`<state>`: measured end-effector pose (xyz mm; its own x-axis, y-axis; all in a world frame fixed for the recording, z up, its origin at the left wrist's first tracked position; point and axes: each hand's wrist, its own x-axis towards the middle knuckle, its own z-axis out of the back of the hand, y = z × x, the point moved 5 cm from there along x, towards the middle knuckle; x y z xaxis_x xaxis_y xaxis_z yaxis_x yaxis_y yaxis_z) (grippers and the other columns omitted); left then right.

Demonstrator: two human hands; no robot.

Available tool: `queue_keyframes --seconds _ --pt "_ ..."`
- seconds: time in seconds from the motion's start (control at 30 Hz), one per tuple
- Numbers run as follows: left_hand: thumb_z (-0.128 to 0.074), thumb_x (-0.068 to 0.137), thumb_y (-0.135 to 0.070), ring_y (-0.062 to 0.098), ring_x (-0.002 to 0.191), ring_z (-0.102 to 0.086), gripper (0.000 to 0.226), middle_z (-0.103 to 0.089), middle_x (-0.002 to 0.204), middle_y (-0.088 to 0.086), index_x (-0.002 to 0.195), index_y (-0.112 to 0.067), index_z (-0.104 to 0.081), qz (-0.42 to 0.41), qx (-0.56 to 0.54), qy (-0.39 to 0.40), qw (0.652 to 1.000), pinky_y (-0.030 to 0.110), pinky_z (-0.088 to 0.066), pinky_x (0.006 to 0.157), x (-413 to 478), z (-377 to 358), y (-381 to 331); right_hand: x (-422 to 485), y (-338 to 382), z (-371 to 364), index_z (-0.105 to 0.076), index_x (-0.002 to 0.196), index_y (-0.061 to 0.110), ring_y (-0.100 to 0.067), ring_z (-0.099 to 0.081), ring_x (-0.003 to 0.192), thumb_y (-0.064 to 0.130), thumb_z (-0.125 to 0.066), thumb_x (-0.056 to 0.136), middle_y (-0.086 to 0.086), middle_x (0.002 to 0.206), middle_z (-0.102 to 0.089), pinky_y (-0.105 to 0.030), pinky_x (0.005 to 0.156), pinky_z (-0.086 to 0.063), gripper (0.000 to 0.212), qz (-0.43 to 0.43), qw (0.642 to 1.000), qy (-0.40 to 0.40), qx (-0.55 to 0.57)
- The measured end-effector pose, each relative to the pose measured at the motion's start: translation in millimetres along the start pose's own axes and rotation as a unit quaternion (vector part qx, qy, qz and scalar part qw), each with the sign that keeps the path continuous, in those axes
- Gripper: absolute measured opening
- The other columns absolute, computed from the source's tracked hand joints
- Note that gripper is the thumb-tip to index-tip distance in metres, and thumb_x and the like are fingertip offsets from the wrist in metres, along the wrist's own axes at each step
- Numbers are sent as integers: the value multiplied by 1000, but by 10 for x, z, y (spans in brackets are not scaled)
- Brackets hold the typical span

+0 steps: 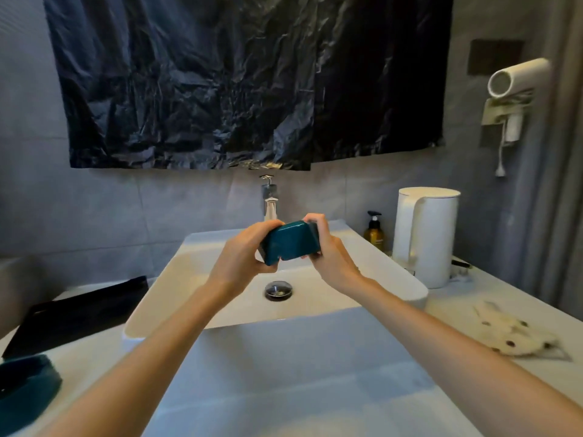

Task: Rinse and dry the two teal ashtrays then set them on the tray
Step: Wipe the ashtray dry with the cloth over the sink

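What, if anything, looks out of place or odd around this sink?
A crumpled black plastic sheet covers the wall above the sink, which is unusual. The plug of the hair dryer dangles loose on its cord. Nothing looks spilled or broken.

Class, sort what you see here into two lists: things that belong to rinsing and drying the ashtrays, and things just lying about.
Job: held teal ashtray, second teal ashtray, black tray, tap, sink, spotted cloth (probably for drying).
Lying about: white kettle, pump bottle, hair dryer, black plastic sheet.
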<state>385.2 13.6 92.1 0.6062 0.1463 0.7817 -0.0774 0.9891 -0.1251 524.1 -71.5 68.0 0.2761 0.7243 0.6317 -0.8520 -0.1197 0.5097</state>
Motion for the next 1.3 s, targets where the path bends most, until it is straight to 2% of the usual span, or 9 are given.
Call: queue_keyframes --seconds 0.27,0.43,0.5,0.6,0.73,0.87,1.03,1.2,1.3 --pt "-83 65 -8 13 88 -59 65 -65 105 -6 122 -21 -53 71 -103 -7 992 18 -52 80 37 -233 -78 -46 -141 191 -28 131 26 -15 -58 96 10 -50 97 -6 123 -54 -19 74 -53 43 -74 995 23 68" --pt "-77 71 -2 8 86 -62 54 -66 99 -1 118 -15 -56 168 -244 -28 955 9 -51 71 149 -333 -178 -65 -184 504 -37 135 25 -22 -53 115 0 -54 91 -4 134 -49 -20 66 -56 54 -129 986 4 102" --pt "-72 75 0 10 82 -61 45 -66 96 0 114 -15 -56 203 -280 -35 938 8 -49 62 192 -394 -225 -168 -252 667 -41 134 26 -22 -59 109 0 -55 89 -1 132 -51 -20 70 -53 54 -153 979 -8 134" --pt "-68 81 -5 16 83 -61 41 -64 101 5 118 -17 -54 261 -316 -16 912 16 -50 54 233 -567 -239 -442 -410 1040 -51 122 24 -16 -64 94 5 -50 91 5 121 -58 -25 80 -52 37 -173 971 -114 123" --pt "-65 86 -11 26 99 -60 43 -59 114 8 127 -13 -49 341 -367 10 865 27 -54 65 276 -811 -237 -1041 -812 1604 -60 107 19 -15 -55 94 14 -52 94 2 106 -61 -23 69 -44 16 -256 931 -259 -29" --pt "-63 88 -11 27 97 -60 35 -58 116 13 121 -11 -49 402 -401 20 823 27 -54 64 302 -990 -231 -1666 -1408 1770 -64 94 28 -18 -59 95 10 -52 87 -1 106 -66 -26 73 -46 23 -401 895 -79 -181" --pt "-64 89 -15 27 99 -59 44 -56 122 15 129 -8 -47 444 -406 31 798 33 -55 71 294 -1136 -192 -2073 -1769 1615 -64 117 23 -19 -57 112 18 -65 79 -1 120 -62 -22 88 -43 38 -457 843 112 -259" --pt "-63 90 -20 29 102 -59 46 -55 125 15 131 -9 -46 470 -405 44 783 33 -56 66 251 -1147 -101 -1976 -1812 1594 -72 96 28 -19 -63 97 35 -65 85 2 104 -69 -23 69 -41 15 -406 832 100 -364" --pt "-64 89 -24 31 106 -59 48 -55 127 15 131 -8 -46 474 -394 53 786 32 -56 64 230 -1088 17 -1687 -1576 1711 -61 86 24 -28 -61 94 36 -51 95 -5 100 -68 -30 66 -39 17 -325 844 -12 -427"
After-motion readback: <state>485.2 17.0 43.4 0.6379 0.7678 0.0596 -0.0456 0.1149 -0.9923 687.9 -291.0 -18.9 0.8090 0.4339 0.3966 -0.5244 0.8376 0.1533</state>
